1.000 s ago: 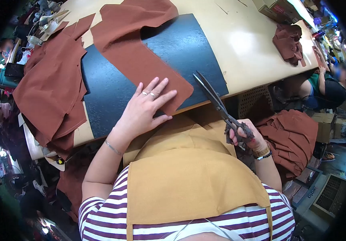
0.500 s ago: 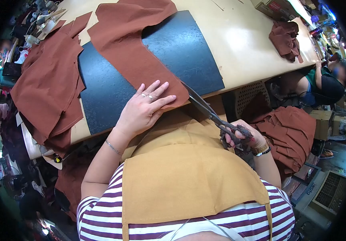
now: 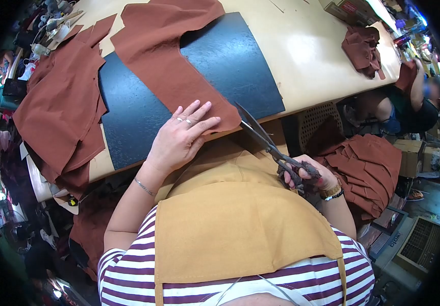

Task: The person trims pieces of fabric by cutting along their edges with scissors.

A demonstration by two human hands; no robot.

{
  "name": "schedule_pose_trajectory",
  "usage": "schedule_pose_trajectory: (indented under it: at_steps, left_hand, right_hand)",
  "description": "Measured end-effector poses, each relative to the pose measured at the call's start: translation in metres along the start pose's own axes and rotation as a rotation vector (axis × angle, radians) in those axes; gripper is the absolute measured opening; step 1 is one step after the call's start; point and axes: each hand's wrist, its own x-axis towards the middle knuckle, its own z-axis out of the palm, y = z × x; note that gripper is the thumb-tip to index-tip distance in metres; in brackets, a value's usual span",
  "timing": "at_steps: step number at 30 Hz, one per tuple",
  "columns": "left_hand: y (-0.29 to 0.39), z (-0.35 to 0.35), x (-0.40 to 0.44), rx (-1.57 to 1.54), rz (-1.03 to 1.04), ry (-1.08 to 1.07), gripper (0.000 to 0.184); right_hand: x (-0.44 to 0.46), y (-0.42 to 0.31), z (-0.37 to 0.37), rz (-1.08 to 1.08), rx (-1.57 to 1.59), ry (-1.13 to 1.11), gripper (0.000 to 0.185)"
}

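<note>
A long reddish-brown cloth piece (image 3: 179,71) lies across a dark blue board (image 3: 235,66) and reaches the table's near edge. My left hand (image 3: 181,133) rests on its near end, palm down with fingers spread, two rings showing. My right hand (image 3: 306,173) is wrapped round the dark handles of large scissors (image 3: 266,140), which have cloth-like wrapping on them. The scissor blades are parted and point up and left, their tips at the rounded corner of the cloth, one blade over the board. Whether the lower blade touches the cloth I cannot tell.
Stacked brown cloth pieces (image 3: 61,107) overhang the table (image 3: 311,66) at left. A crumpled brown bundle (image 3: 363,51) and a cardboard box (image 3: 350,11) sit at the far right. Pleated brown cloth (image 3: 365,173) lies beside my right arm. Another person (image 3: 419,102) holds brown cloth at right.
The scissors moved left to the cloth's corner, then their blades opened wider. My left hand shifted slightly left. The other person's arm rose with brown cloth.
</note>
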Motion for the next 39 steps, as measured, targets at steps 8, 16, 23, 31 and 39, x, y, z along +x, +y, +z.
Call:
schedule_pose_trajectory:
  at_steps: [8,16,23,31,39]
  left_hand:
    - [0.001,-0.002,0.001,0.074,0.020,-0.030,0.030]
    - [0.007,-0.001,0.001,0.201,-0.014,0.020,0.043]
    - [0.015,0.009,0.009,0.162,-0.101,0.028,0.050]
    - [0.010,0.010,0.011,-0.175,-0.158,0.133,0.038]
    - [0.015,0.017,0.010,0.201,-0.007,0.060,0.038]
  right_hand:
    - [0.007,0.007,-0.002,-0.039,-0.014,0.001,0.052]
    - [0.010,0.008,-0.001,-0.079,-0.012,0.029,0.052]
    - [0.010,0.016,-0.004,-0.108,0.026,0.066,0.053]
    - [-0.002,0.002,-0.006,-0.065,-0.050,0.004,0.052]
    - [0.006,0.000,0.002,-0.003,-0.046,-0.003,0.044]
